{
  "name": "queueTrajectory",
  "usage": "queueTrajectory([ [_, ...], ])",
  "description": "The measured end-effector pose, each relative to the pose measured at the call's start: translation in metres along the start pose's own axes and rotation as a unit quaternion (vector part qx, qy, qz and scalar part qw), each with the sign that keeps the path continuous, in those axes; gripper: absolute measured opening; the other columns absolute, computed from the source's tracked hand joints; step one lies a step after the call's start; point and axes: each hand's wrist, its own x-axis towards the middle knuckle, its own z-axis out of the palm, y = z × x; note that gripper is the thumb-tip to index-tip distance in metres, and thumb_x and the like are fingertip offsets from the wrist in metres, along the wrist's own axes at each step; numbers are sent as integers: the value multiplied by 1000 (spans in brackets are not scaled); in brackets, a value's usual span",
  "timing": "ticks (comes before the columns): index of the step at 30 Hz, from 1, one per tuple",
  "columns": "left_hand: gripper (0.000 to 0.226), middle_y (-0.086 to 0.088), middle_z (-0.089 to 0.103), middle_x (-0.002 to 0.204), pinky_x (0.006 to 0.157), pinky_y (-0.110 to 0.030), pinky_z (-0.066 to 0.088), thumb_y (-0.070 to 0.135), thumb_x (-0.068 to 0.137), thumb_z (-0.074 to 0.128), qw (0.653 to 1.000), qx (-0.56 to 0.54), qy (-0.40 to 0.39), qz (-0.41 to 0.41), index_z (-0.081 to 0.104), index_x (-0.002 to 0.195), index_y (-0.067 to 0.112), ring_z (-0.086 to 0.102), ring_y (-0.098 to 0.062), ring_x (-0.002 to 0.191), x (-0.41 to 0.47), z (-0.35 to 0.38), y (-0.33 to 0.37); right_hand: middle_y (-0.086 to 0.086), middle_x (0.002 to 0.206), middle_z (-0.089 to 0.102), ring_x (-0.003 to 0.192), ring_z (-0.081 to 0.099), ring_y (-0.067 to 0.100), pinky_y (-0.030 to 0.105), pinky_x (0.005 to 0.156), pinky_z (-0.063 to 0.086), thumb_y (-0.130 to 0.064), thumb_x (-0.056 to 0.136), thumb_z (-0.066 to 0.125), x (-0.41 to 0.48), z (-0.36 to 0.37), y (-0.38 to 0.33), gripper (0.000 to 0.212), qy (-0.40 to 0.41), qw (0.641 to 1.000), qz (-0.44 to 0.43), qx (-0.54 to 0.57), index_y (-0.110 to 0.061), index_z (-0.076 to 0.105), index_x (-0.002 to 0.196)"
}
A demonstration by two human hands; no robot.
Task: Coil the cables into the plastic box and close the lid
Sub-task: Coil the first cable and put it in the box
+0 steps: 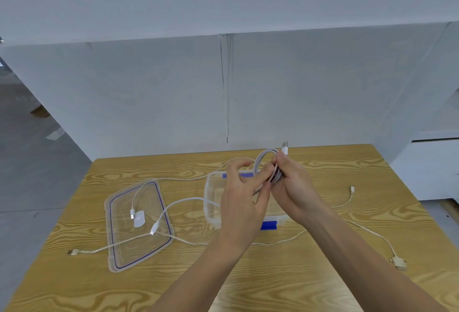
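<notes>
Right hand: fingers curled round a coil of white cable, held over the far half of the box. One USB plug sticks up past the fingertips.
Left hand: thumb + fingers pinch the lower part of the same coil, index finger raised.

Tabletop: light wood grain, carries all the rest.

Box: clear plastic, open, upright, approx ctr of tabletop, partly hidden by both hands. Blue latch on near side; a second blue one shows on far side.

Lid: clear w/ dark blue seal line, lies flat left of box, apart from it.

Loose cables on tabletop:
- white strand runs left from the hands and curves onto lid, ending in a plug near lid ctr.
- second white cable arcs from box's left wall to lid; its plug end rests on lid.
- beige cable crosses near end of lid and goes on right in front of box; its plug lies off lid's left edge.
- right-side cable ends in a wide plug near tabletop's right edge.
- small plug lies right of the right forearm; its lead goes behind the arm.
</notes>
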Motion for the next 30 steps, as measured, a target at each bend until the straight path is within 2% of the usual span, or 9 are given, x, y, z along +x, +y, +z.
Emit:
queueTrajectory([
  [1, 33, 9, 40, 117, 73, -8, 43, 22, 89, 58, 1000, -13, 4, 1, 63, 118, 36, 43, 9, 86, -1, 0, -1, 11, 75, 47, 92, 48, 35, 53, 102, 41, -29, 99, 40, 1, -1, 0, 29, 3, 1000, 3, 17, -7, 51, 83],
  [3, 29, 10, 43, 112, 68, -8, 43, 21, 86, 63, 1000, -30, 0, -6, 67, 113, 31, 49, 0, 75, -3, -2, -2, 5, 63, 41, 67, 46, 26, 39, 78, 48, -27, 101, 36, 2, 1, -3, 31, 4, 999, -1, 43, -9, 46, 77],
  [6, 34, 14, 53, 99, 60, -12, 42, 26, 83, 69, 996, -66, -12, -62, 62, 116, 29, 51, -10, 58, -7, -8, -6, 0, 57, 33, 49, 35, 15, 29, 55, 42, -24, 102, 30, 0, 7, -12, 31, -19, 998, -18, 52, -12, 41, 76],
  [8, 35, 9, 61, 81, 55, -16, 43, 29, 82, 70, 987, -105, -26, -120, 59, 115, 32, 50, -8, 50, -10, -16, -13, -2, 55, 34, 45, 34, 14, 27, 50, 44, -24, 102, 30, -1, 7, -17, 31, -44, 997, -13, 55, -12, 40, 76],
  [12, 3, 9, 62, 59, 54, -18, 42, 29, 82, 68, 982, -76, -99, -139, 68, 82, 32, 50, -1, 48, -16, -38, -31, -4, 54, 29, 43, 28, 11, 24, 47, 39, -25, 101, 33, -2, -1, -27, 30, -79, 995, 4, 55, -13, 43, 75],
  [17, 18, 10, 54, 47, 47, -17, 39, 21, 89, 61, 964, -64, -146, -214, 69, 73, 20, 45, -5, 40, -21, -69, -57, -6, 51, 25, 40, 24, 8, 22, 43, 32, -31, 100, 33, -1, -5, -38, 34, -94, 995, 10, 36, -15, 45, 72],
  [22, 21, -3, 50, 50, 54, -26, 39, 16, 94, 52, 906, -180, -155, -350, 67, 84, 6, 46, -14, 44, -25, -101, -83, -6, 50, 22, 39, 21, 8, 21, 41, 30, -35, 98, 37, -2, -3, -45, 36, -103, 994, 14, 29, -16, 43, 69],
  [26, 15, -7, 49, 57, 53, -27, 38, 11, 93, 51, 853, -310, -111, -405, 61, 103, 9, 43, -17, 49, -29, -113, -96, -5, 52, 20, 42, 18, 9, 22, 44, 29, -36, 96, 40, -4, -1, -43, 35, -126, 992, 23, -13, -16, 41, 66],
  [30, 21, -7, 58, 64, 46, -24, 48, 5, 71, 73, 736, -521, -46, -431, 62, 88, 11, 53, -15, 50, -24, -123, -102, -4, 53, 19, 42, 18, 9, 23, 44, 27, -32, 97, 40, -5, -2, -41, 32, -131, 988, 30, -74, -16, 34, 69],
])
